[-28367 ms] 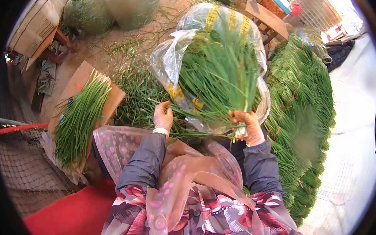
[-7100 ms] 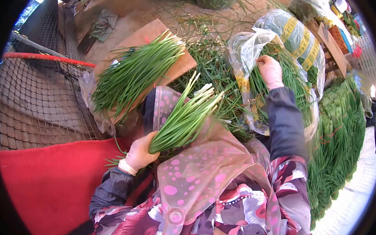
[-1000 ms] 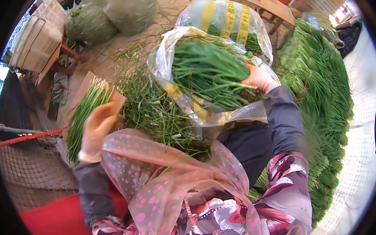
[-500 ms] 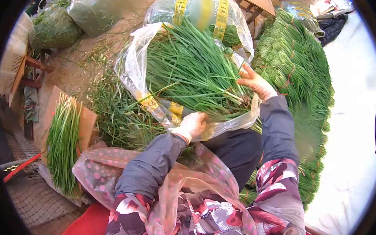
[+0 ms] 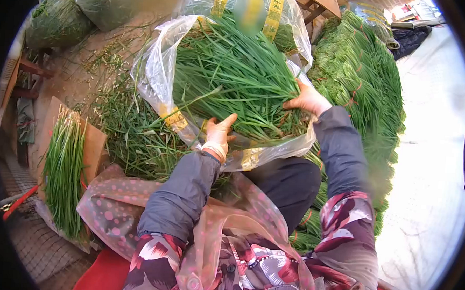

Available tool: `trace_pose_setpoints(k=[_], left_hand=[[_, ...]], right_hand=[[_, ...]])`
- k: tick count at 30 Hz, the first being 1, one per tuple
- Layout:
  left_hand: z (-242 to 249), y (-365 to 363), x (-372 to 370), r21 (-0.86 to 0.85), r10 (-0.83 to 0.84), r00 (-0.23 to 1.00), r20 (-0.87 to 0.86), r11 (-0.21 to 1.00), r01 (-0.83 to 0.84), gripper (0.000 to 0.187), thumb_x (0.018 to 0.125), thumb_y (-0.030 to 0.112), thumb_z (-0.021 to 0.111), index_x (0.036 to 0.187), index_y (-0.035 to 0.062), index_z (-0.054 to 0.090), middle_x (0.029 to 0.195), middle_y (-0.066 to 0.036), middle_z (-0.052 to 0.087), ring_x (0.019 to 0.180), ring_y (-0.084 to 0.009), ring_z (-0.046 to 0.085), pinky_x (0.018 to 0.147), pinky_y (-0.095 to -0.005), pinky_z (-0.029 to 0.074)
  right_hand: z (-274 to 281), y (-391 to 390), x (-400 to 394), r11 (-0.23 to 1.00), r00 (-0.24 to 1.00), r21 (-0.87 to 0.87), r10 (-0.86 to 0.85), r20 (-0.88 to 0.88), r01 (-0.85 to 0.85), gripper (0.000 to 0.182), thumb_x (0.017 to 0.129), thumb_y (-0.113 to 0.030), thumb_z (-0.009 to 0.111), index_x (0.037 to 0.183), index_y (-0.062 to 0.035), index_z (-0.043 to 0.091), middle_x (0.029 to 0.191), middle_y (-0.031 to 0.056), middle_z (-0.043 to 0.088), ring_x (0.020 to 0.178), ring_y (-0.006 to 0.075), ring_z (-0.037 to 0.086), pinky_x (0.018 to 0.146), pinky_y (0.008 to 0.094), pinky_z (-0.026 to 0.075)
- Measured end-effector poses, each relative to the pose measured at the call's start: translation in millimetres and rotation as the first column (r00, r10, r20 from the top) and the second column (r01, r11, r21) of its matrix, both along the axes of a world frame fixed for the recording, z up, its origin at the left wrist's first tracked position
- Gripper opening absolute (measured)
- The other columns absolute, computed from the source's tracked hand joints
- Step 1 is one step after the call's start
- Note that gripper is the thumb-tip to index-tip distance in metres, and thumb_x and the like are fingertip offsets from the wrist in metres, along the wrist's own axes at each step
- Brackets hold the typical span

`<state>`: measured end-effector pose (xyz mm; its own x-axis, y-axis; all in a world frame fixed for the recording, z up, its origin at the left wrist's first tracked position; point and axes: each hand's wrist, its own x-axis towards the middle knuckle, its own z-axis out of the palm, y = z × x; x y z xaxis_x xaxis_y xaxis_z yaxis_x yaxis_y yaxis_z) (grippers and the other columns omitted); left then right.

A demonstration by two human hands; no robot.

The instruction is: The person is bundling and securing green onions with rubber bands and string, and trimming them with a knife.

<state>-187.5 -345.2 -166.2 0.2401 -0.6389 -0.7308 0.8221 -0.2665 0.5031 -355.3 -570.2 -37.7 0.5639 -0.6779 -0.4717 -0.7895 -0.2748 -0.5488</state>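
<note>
A clear plastic bag (image 5: 153, 71) with yellow printed tape lies open in front of me, filled with long green garlic chives (image 5: 230, 67). My right hand (image 5: 308, 100) is at the bag's right side, with fingers and thumb around the stem ends of some chives; part of the fingers is hidden by the leaves. My left hand (image 5: 220, 134) is over the near rim of the bag, thumb and fingers apart. It holds nothing and lies close to the chives' lower leaves.
Bundled chives (image 5: 359, 83) with red ties form a long stack on the right. One bunch (image 5: 65, 169) rests on a wooden board (image 5: 95, 144) at left. Loose leaves (image 5: 139, 141) litter the floor. Filled bags (image 5: 58, 26) stand far left, a wooden stool (image 5: 321, 2) at the back.
My left hand has let go of the bag's near rim, moved up and left, and opened. My right hand has closed on the chives' stem ends. The view has shifted slightly.
</note>
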Motion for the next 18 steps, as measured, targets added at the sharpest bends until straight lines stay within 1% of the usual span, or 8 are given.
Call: trace_pose_setpoints(k=[1, 6, 9, 11, 12, 13, 15, 18], left_hand=[[-4, -1, -3, -0.009, -0.046, 0.992, -0.115, 0.999, 0.046, 0.096, 0.074, 0.023, 0.082, 0.143, 0.0008, 0.018, 0.137, -0.023, 0.038, 0.122, -0.0434, 0.044, 0.084, -0.0521, 0.05], [3, -19, 3, -0.009, -0.283, 0.955, -0.09, 0.959, 0.283, 0.088, 0.071, 0.041, 0.081, 0.139, 0.01, 0.035, 0.141, -0.024, 0.035, 0.12, -0.044, 0.044, 0.079, -0.0531, 0.049], [-5, -20, -9, 0.071, -0.083, 0.996, -0.014, 0.994, 0.084, 0.079, 0.074, 0.039, 0.078, 0.136, 0.0089, 0.039, 0.141, -0.022, 0.035, 0.119, -0.0442, 0.045, 0.078, -0.0544, 0.048], [-14, -21, -6, 0.112, -0.026, 0.999, -0.033, 0.993, 0.03, 0.063, 0.078, 0.033, 0.076, 0.129, 0.0073, 0.047, 0.136, -0.017, 0.044, 0.116, -0.0407, 0.049, 0.076, -0.056, 0.048], [-20, -20, -2, -0.026, -0.001, 0.99, -0.142, 1.0, -0.002, 0.056, 0.079, 0.029, 0.075, 0.125, 0.0072, 0.05, 0.131, -0.015, 0.048, 0.113, -0.0387, 0.052, 0.076, -0.0571, 0.048], [-16, -18, 0, -0.16, 0.008, 0.968, -0.249, 0.986, -0.049, 0.05, 0.08, 0.025, 0.074, 0.121, 0.007, 0.054, 0.127, -0.013, 0.053, 0.111, -0.0366, 0.054, 0.077, -0.0582, 0.048], [31, -11, 10, -0.125, 0.106, 0.915, -0.389, 0.978, -0.167, 0.038, 0.083, 0.019, 0.069, 0.116, 0.0047, 0.057, 0.116, -0.012, 0.06, 0.106, -0.0336, 0.059, 0.09, -0.0603, 0.046], [17, -3, 23, -0.329, 0.08, 0.797, -0.598, 0.883, -0.336, 0.036, 0.086, 0.016, 0.067, 0.118, 0.0019, 0.056, 0.117, -0.013, 0.062, 0.106, -0.0297, 0.06, 0.093, -0.0484, 0.05]], right_hand=[[24, 0, 13, 1.0, 0.991, -0.023, 0.012, -0.131, -0.015, 0.086, 0.056, -0.025, 0.088, 0.13, 0.0009, 0.051, 0.11, 0.0152, 0.066, 0.101, 0.025, 0.062, 0.091, 0.0331, 0.047], [52, 15, 28, 0.95, 0.975, 0.311, -0.085, 0.204, 0.018, 0.072, 0.067, -0.013, 0.085, 0.13, -0.0002, 0.051, 0.112, 0.0077, 0.066, 0.102, 0.0164, 0.059, 0.093, 0.0305, 0.045], [55, 45, 31, 0.934, 0.94, 0.358, -0.123, 0.319, 0.001, 0.076, 0.067, -0.016, 0.086, 0.132, -0.0014, 0.05, 0.117, 0.0074, 0.064, 0.107, 0.0165, 0.057, 0.098, 0.0293, 0.042], [53, 58, 31, 0.993, 0.948, 0.072, 0.062, 0.312, -0.089, 0.083, 0.065, -0.022, 0.087, 0.134, -0.0006, 0.047, 0.116, 0.0112, 0.065, 0.11, 0.0206, 0.058, 0.098, 0.0305, 0.041], [50, 59, 27, 0.923, 0.952, -0.329, 0.263, 0.158, -0.201, 0.09, 0.062, -0.027, 0.086, 0.138, -0.0035, 0.044, 0.112, 0.0145, 0.066, 0.107, 0.0252, 0.062, 0.095, 0.0326, 0.044], [57, 61, 30, 0.927, 0.953, -0.319, 0.258, 0.158, -0.198, 0.09, 0.062, -0.027, 0.086, 0.138, -0.0035, 0.044, 0.112, 0.0145, 0.066, 0.107, 0.0252, 0.062, 0.095, 0.0326, 0.044], [88, 58, 45, 0.927, 0.98, -0.354, 0.063, -0.188, -0.128, 0.092, 0.063, -0.028, 0.085, 0.141, -0.0077, 0.042, 0.11, 0.0155, 0.067, 0.103, 0.0274, 0.064, 0.09, 0.0341, 0.048], [96, 46, 40, 0.975, 0.97, -0.218, 0.091, 0.225, -0.041, 0.085, 0.068, -0.017, 0.083, 0.141, -0.0079, 0.041, 0.109, 0.0133, 0.068, 0.1, 0.0242, 0.065, 0.086, 0.0294, 0.05]])
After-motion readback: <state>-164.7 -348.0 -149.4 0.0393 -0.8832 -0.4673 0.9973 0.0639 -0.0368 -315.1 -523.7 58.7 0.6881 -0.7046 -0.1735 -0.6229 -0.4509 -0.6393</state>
